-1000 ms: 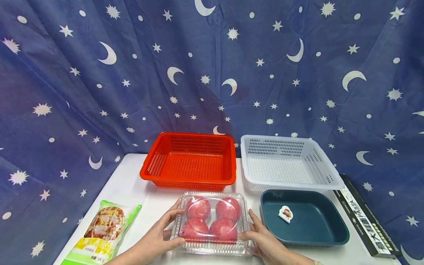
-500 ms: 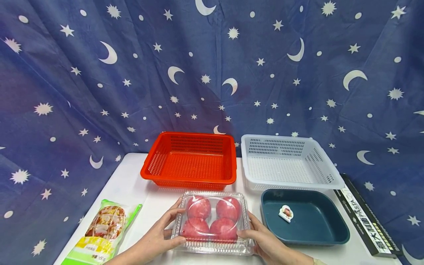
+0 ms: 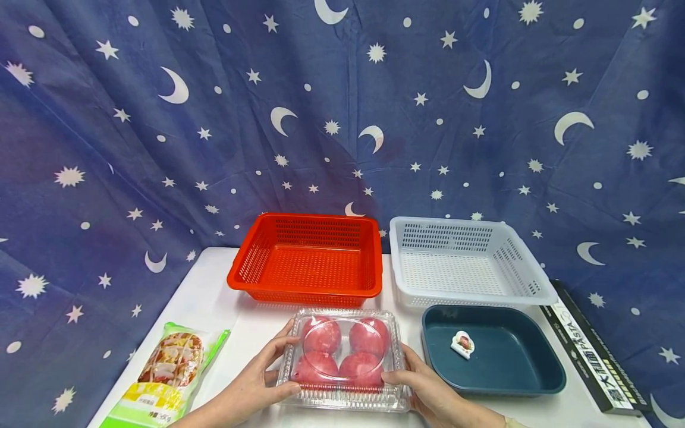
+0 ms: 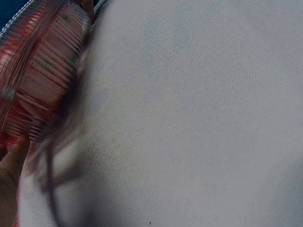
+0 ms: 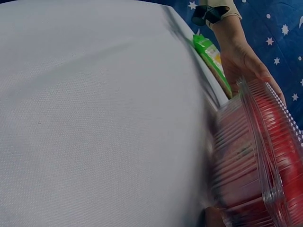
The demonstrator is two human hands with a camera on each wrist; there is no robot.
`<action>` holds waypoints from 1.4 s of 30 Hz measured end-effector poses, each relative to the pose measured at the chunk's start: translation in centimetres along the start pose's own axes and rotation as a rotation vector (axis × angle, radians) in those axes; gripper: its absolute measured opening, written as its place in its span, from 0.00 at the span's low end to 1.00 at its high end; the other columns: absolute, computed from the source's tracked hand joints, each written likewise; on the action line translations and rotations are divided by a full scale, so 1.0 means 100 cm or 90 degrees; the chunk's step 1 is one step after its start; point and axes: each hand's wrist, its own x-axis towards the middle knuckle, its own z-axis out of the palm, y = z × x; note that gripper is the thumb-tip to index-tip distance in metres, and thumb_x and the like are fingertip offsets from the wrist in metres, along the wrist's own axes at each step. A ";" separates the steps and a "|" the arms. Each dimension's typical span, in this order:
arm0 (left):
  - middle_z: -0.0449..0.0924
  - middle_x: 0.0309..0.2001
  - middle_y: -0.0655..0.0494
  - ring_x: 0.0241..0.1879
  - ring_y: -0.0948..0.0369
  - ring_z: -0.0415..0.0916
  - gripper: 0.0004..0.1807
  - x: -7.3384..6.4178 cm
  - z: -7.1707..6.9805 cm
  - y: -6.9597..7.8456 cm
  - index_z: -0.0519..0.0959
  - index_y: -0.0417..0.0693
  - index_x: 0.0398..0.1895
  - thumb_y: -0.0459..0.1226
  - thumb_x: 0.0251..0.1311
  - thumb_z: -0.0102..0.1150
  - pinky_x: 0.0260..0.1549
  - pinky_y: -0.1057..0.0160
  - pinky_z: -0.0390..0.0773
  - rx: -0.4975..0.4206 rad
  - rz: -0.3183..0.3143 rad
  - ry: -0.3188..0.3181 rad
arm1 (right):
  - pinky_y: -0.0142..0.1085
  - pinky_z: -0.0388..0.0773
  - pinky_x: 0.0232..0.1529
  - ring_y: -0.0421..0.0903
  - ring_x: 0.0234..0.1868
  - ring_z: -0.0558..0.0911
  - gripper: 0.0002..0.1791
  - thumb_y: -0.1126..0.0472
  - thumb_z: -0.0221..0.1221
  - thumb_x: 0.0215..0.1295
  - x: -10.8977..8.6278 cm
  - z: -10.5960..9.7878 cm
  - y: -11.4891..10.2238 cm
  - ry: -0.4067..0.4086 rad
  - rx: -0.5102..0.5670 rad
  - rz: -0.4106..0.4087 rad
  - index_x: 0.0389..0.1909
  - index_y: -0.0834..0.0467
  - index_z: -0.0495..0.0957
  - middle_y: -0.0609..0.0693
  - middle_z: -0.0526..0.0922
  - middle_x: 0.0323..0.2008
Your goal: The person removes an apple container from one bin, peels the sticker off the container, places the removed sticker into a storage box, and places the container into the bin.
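Observation:
A clear plastic clamshell box (image 3: pixel 343 399) of several red, round fruits (image 3: pixel 321 336) is at the near middle of the white table, its lid down. My left hand (image 3: pixel 251 380) grips its left side, thumb at the front corner and fingers along the side. On the opposite side my right hand (image 3: pixel 430 389) holds it, thumb over the front right corner of the lid. Ribbed walls of the box (image 4: pixel 49 66) show in the left wrist view. In the right wrist view the left hand (image 5: pixel 241 59) is beyond the box (image 5: pixel 260 156). Fingers under the box are partly hidden.
Behind the box stand a red basket (image 3: pixel 307 291) and a white basket (image 3: pixel 476 300). A dark blue tray (image 3: pixel 514 356) with a small white fruit-picture piece (image 3: pixel 462 345) is to the right, beside a black pasta box (image 3: pixel 591 356). A green-edged food bag (image 3: pixel 166 374) lies left.
Both hands keep their hold on the clamshell box, which stays in place. The right thumb has slid very slightly left on the lid; the view shifts a little.

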 end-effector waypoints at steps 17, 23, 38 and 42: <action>0.35 0.83 0.58 0.77 0.35 0.41 0.37 -0.001 0.000 -0.001 0.63 0.56 0.72 0.37 0.64 0.70 0.63 0.55 0.74 -0.003 0.007 0.002 | 0.45 0.76 0.55 0.52 0.55 0.75 0.51 0.59 0.61 0.68 0.000 0.002 0.001 0.008 -0.004 0.006 0.81 0.57 0.38 0.65 0.55 0.72; 0.35 0.83 0.58 0.78 0.38 0.43 0.37 -0.001 -0.002 -0.003 0.63 0.53 0.73 0.35 0.64 0.70 0.62 0.59 0.73 -0.015 0.016 -0.001 | 0.48 0.73 0.58 0.55 0.61 0.70 0.52 0.58 0.61 0.68 -0.001 0.006 0.000 0.023 -0.002 0.008 0.82 0.55 0.36 0.67 0.45 0.77; 0.40 0.82 0.50 0.76 0.36 0.48 0.38 -0.002 -0.005 -0.009 0.61 0.56 0.74 0.35 0.64 0.70 0.64 0.45 0.70 0.002 0.017 0.016 | 0.44 0.80 0.53 0.52 0.53 0.80 0.53 0.62 0.60 0.69 -0.003 0.012 0.001 -0.027 0.138 -0.019 0.82 0.43 0.33 0.60 0.69 0.64; 0.37 0.83 0.56 0.76 0.37 0.50 0.37 -0.002 -0.006 -0.007 0.63 0.54 0.73 0.34 0.64 0.69 0.64 0.47 0.72 0.004 0.045 0.015 | 0.46 0.80 0.55 0.52 0.54 0.79 0.53 0.62 0.59 0.68 -0.002 0.012 0.003 -0.028 0.156 -0.015 0.81 0.43 0.33 0.61 0.66 0.66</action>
